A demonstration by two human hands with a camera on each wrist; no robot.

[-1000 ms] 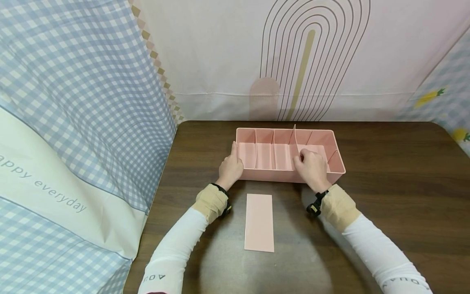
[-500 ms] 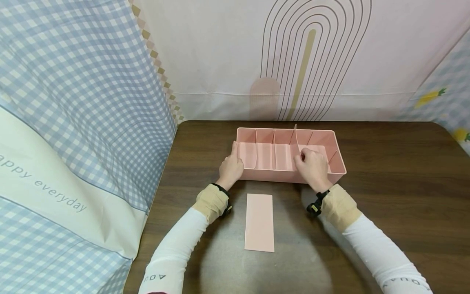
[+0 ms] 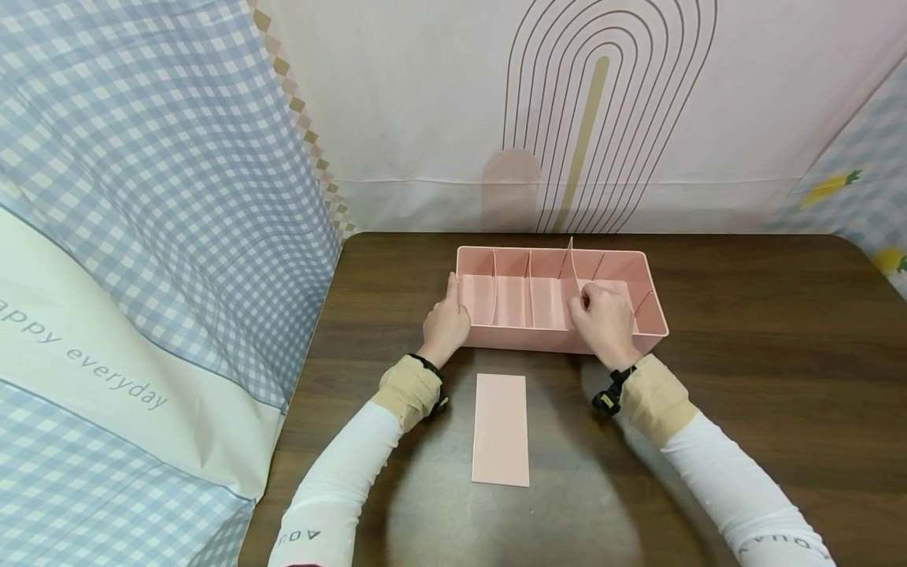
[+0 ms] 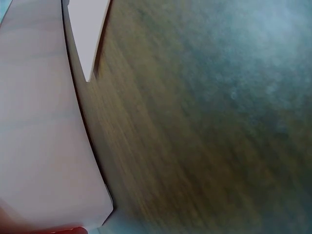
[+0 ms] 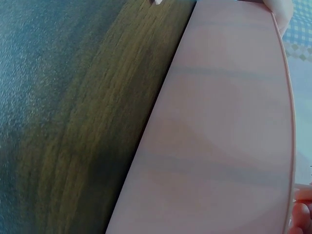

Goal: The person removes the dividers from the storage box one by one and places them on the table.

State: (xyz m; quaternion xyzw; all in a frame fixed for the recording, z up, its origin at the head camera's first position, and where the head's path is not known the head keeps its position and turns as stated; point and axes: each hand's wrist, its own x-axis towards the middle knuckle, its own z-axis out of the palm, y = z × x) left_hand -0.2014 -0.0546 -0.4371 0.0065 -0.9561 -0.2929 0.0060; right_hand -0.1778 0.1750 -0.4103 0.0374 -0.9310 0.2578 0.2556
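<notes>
A long pink box [image 3: 524, 338] stands lengthwise near the table's far side. Thin dividers split its left part into narrow compartments. My left hand [image 3: 446, 323] rests against the box's left end near the front corner, its index finger straight along the outer wall. Over the front rim reaches my right hand [image 3: 602, 319], with curled fingers pinching a pink divider [image 3: 572, 268]. That divider is in the box, its far end standing above the back rim. Both wrist views show mainly the box's front wall [image 5: 219, 122]; little of either hand shows there.
A flat pink panel [image 3: 501, 429] lies on the dark wooden table [image 3: 744, 354] in front of the box, between the forearms. Patterned cloth [image 3: 425, 118] hangs behind the table, and a blue checked cloth [image 3: 177, 197] along its left side.
The far end of the pinched divider stands very slightly higher above the back rim. Both hands, the box and the loose panel stay in nearly the same places.
</notes>
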